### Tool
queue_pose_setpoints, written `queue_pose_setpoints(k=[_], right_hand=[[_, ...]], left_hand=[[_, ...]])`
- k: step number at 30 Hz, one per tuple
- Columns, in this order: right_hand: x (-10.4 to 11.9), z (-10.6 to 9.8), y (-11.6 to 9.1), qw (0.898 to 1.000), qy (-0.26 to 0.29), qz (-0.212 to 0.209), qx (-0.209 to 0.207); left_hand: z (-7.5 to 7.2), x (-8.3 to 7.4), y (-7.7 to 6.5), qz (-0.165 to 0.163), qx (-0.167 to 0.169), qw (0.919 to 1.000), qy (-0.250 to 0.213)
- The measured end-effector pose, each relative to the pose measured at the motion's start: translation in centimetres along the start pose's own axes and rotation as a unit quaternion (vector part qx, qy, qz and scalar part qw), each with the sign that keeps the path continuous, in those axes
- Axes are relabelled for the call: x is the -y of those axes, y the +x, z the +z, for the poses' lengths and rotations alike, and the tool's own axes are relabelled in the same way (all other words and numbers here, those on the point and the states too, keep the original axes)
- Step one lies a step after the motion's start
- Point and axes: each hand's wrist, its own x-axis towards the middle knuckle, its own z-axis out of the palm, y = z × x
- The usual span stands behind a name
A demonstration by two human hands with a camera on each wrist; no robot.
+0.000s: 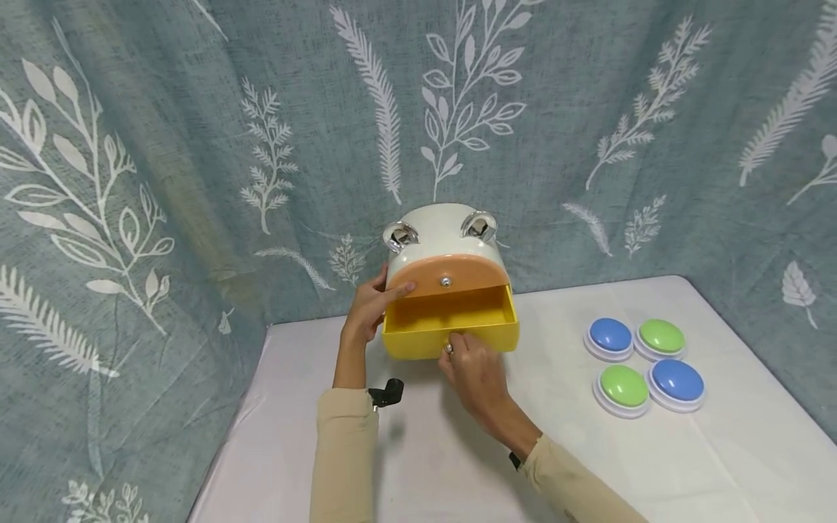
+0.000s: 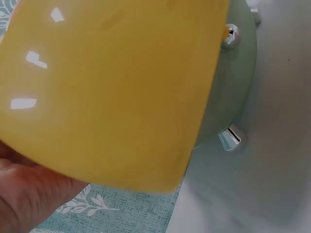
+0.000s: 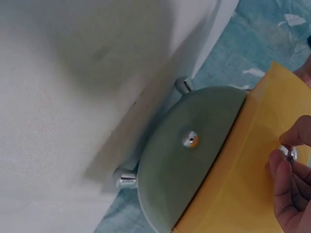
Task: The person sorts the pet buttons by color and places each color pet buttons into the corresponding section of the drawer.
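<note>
A small drawer cabinet [image 1: 434, 236] with a rounded white top stands near the table's back edge. Below its orange front [image 1: 480, 274] a yellow drawer [image 1: 412, 346] is pulled out, its inside bare. My left hand [image 1: 368, 308] holds the cabinet's left side, thumb on the orange front; its other fingers are partly hidden. With thumb and fingers, my right hand [image 1: 480, 376] pinches the silver knob [image 3: 290, 153] of the yellow drawer. Under that drawer the right wrist view shows a green front [image 3: 194, 170] with its own knob, shut, above silver feet [image 3: 127, 180].
Several round push buttons, blue [image 1: 678, 380] and green [image 1: 662, 335] on white bases, stand at the right of the white-covered table [image 1: 562, 465]. Two shiny silver rings [image 1: 480, 225] sit on the cabinet top. A patterned teal curtain [image 1: 314, 145] hangs behind and at both sides.
</note>
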Motion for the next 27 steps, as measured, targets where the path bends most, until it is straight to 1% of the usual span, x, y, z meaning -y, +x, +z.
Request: queue_pose_setpoints(k=[8,12,13,15,17,18,20,22,25,26,27], right_hand=[[0.2,-1.2,-0.5,1.0,0.009,-0.004,0.014],[-0.1,-1.7,-0.4,0.999,0.014,-0.009,0.03],[-0.2,-1.9,-0.3,0.999,0.02,-0.008,0.037],[-0.6,-2.6,-0.4,0.997,0.05,0.003,0.057],[-1.1,-3.6,-0.5,0.993,0.087,0.025,0.071],[-1.5,-4.2,-0.6,0.991,0.107,0.039,0.072],[-2.7,-5.5,-0.8,0.986,0.138,0.067,0.057],[-4.5,-6.7,-0.7,0.984,0.152,0.091,0.02],[-8.4,-8.3,-0.2,0.981,0.134,0.134,-0.032],[-9.9,-8.7,0.0,0.98,0.12,0.152,-0.038],[-11.4,-9.1,0.1,0.979,0.106,0.169,-0.035]], left_hand=[[-0.2,0.0,0.1,-0.016,-0.002,0.9998,0.006],[-0.4,-0.3,0.1,-0.009,-0.002,1.0,0.0],[-0.4,-0.3,0.1,-0.009,-0.002,1.0,-0.002],[-0.4,-0.4,0.0,-0.011,-0.002,0.9999,-0.003],[-0.2,-0.4,0.0,-0.015,0.002,0.9999,-0.001],[-0.2,-0.4,0.0,-0.017,0.004,0.9998,0.001],[-0.1,-0.4,-0.1,-0.021,0.006,0.9998,0.002],[0.0,-0.4,-0.2,-0.023,0.007,0.9997,0.007],[0.1,-0.4,-0.2,-0.027,0.006,0.9996,0.008],[0.2,-0.4,-0.2,-0.027,0.008,0.9996,0.008],[0.2,-0.3,-0.2,-0.029,0.009,0.9995,0.005]])
